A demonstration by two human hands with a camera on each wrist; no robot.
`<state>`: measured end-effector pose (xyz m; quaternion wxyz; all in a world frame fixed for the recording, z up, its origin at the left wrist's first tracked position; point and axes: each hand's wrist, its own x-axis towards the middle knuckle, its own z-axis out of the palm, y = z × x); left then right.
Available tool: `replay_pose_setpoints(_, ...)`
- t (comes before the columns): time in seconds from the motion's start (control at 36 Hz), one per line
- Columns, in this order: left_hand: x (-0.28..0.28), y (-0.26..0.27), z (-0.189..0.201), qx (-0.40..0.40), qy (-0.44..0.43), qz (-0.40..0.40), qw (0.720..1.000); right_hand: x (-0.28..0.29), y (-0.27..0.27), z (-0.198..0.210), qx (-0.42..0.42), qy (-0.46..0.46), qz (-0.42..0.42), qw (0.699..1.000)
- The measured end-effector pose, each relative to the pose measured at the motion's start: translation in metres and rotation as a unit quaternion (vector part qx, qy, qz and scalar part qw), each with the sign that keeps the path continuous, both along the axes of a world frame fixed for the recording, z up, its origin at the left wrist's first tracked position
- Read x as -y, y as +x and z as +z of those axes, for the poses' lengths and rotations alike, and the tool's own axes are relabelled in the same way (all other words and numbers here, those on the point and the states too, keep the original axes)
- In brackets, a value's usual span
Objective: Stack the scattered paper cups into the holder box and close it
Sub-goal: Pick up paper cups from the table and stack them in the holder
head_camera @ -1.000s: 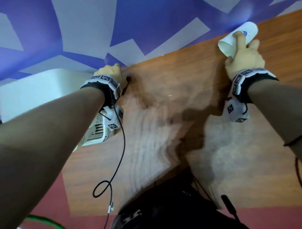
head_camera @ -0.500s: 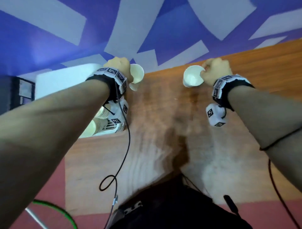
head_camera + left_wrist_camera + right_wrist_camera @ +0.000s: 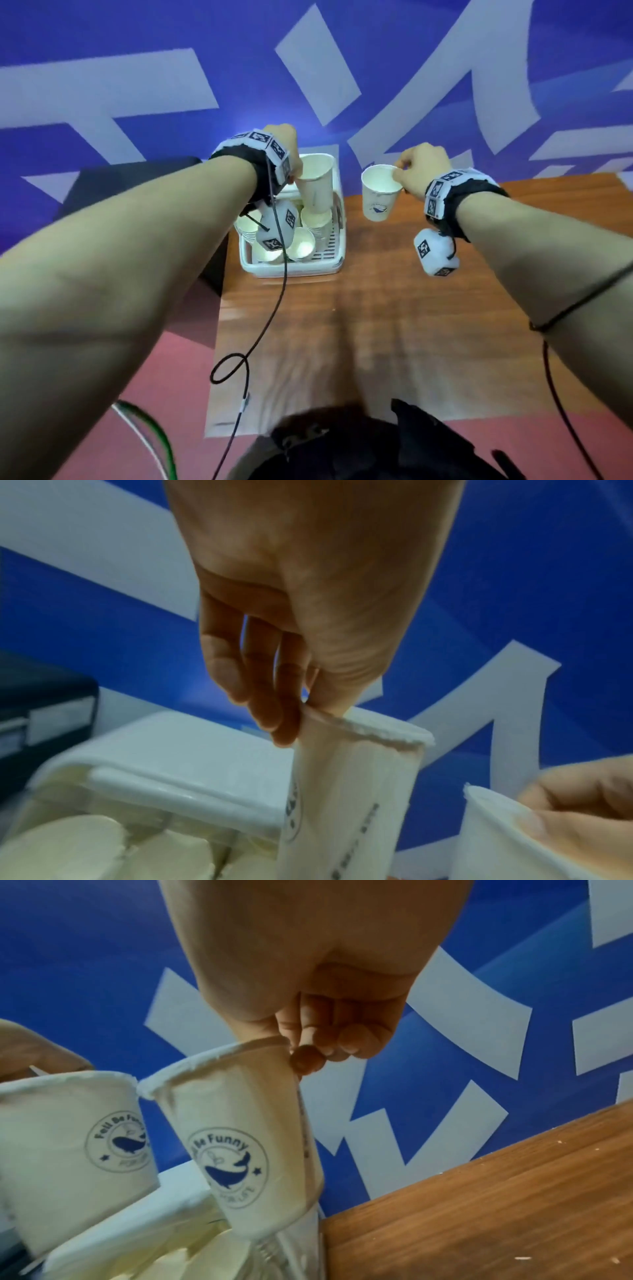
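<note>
A white holder box (image 3: 291, 269) stands at the table's far left with its lid (image 3: 171, 750) up and several stacks of paper cups (image 3: 303, 245) inside. My left hand (image 3: 287, 140) pinches the rim of a white paper cup (image 3: 315, 188) with thumb and fingers (image 3: 284, 723); the cup hangs upright over the stacks at the box's back right. My right hand (image 3: 399, 171) pinches the rim of a second whale-logo cup (image 3: 378, 195) in the air just right of the box. In the right wrist view this cup (image 3: 246, 1137) sits beside the left one (image 3: 75, 1137), apart.
The wooden table (image 3: 376, 325) stretches toward me and to the right. A dark box (image 3: 102, 185) sits left of the table. A blue and white wall (image 3: 205, 68) rises behind it. A black cable (image 3: 274, 308) hangs from my left wrist over the table.
Both hands lifted cups off the table's far edge and carried them to the box. The left cup now hangs over the stacks; the right cup has turned upright beside the box.
</note>
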<state>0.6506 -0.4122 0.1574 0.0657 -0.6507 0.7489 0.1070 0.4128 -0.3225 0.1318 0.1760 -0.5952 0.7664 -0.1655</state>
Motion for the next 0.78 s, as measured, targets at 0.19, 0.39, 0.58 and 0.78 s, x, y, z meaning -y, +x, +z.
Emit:
replay_pose_setpoints(0.19, 0.012, 0.076, 0.033, 0.013, 0.018, 0.001, 1.000, -0.041, 0.083, 0.043, -0.015, -0.048, -0.013, 0.999)
replay_pose_setpoints(0.39, -0.047, 0.111, 0.122, -0.041, -0.080, -0.024, 0.996, -0.062, 0.127, 0.114, -0.040, -0.087, -0.009, 0.995)
replay_pose_setpoints(0.58, -0.060, 0.124, 0.176, -0.086, -0.132, -0.012, 0.987, -0.071, 0.136, 0.177, -0.021, -0.141, -0.019, 0.990)
replay_pose_setpoints(0.78, -0.082, 0.124, 0.193, -0.093, -0.148, -0.006, 0.985, -0.070, 0.134, 0.191, 0.023, -0.166, -0.040, 0.985)
